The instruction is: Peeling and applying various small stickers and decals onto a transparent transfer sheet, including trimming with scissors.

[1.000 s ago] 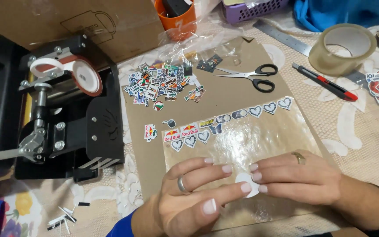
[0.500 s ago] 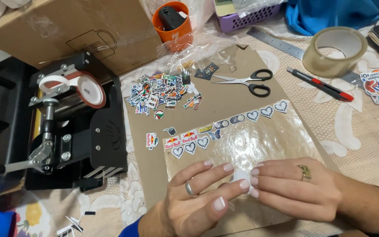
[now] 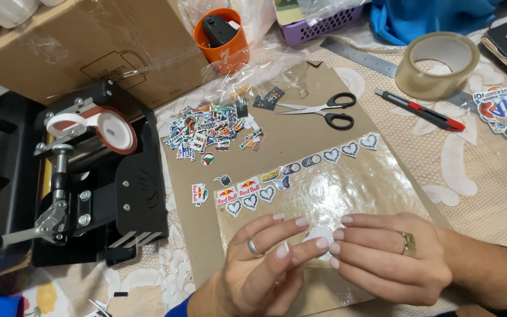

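Observation:
My left hand and my right hand meet fingertip to fingertip near the bottom centre, both pinching a small white round sticker. They hover over a clear glossy sheet that lies on a brown cardboard board. A row of small stickers, hearts and logos, runs along the sheet's upper edge. A pile of loose cut stickers lies further up the board.
Black-handled scissors lie above the sheet. A black mug press stands at the left. A tape roll, a red utility knife, a metal ruler, an orange cup, more stickers and a cardboard box surround the board.
The view shifted slightly. My hands stay together on the small white sticker, fingertips working at it, in nearly the same spot over the clear sheet.

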